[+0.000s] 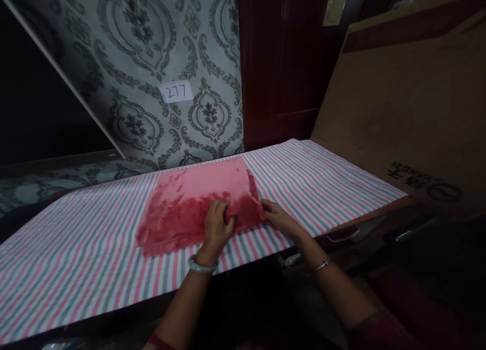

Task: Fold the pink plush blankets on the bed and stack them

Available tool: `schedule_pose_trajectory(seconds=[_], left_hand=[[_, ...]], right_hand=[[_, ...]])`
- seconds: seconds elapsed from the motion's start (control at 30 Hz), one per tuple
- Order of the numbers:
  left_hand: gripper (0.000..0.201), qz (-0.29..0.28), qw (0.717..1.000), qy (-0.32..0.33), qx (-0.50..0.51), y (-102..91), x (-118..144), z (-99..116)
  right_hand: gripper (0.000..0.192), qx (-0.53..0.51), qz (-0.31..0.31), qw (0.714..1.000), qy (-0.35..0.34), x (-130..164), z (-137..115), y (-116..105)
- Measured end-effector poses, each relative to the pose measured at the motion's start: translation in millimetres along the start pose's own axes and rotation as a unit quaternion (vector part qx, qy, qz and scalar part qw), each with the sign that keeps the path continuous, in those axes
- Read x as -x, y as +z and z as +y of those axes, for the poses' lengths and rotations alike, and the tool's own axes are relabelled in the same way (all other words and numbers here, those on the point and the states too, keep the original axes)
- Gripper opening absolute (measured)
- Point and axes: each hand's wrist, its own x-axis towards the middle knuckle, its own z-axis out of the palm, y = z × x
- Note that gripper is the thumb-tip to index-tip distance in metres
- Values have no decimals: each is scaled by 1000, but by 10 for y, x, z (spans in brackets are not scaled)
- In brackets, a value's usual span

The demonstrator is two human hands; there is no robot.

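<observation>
A folded pink-red plush cloth point(174, 216), maybe a towel, lies flat in layers on the striped tablecloth point(102, 238). Its nap looks pale at the back and dark red toward the front. My left hand point(218, 223) rests on the front part of the cloth, fingers curled and pinching a bit of the fabric. At the cloth's right front corner, my right hand point(279, 217) grips the edge between thumb and fingers. The fingertips of both hands are partly hidden.
A large cardboard box panel point(387, 112) leans at the right end of the table. Behind stand a patterned wall with a paper label point(177, 91) reading 277 and a dark red door panel point(281, 66). A dark screen point(41, 86) stands at the left.
</observation>
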Motion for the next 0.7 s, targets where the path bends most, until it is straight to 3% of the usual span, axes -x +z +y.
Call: schedule_pose_trajectory(seconds=[0.1, 0.2, 0.3, 0.43, 0.6, 0.7], left_hand=[[40, -20, 998, 24, -52, 26, 2, 16], [42, -30, 997, 34, -67, 15, 18, 81], [34, -12, 997, 34, -71, -152, 105, 173], [9, 53, 988, -8, -148, -734, 396, 138], [10, 102, 939, -233, -233, -1684, 961, -216], [10, 96, 911, -338, -216, -1952, 1201, -374]], right_hand=[[21, 37, -46, 998, -1, -15, -56, 38], [15, 76, -26, 997, 14, -19, -78, 38], [17, 81, -11, 996, 31, 26, -78, 14], [25, 108, 17, 991, 80, 94, -81, -19], [22, 125, 25, 990, 59, 135, -70, -24], [22, 136, 40, 987, 71, 154, -40, -20]])
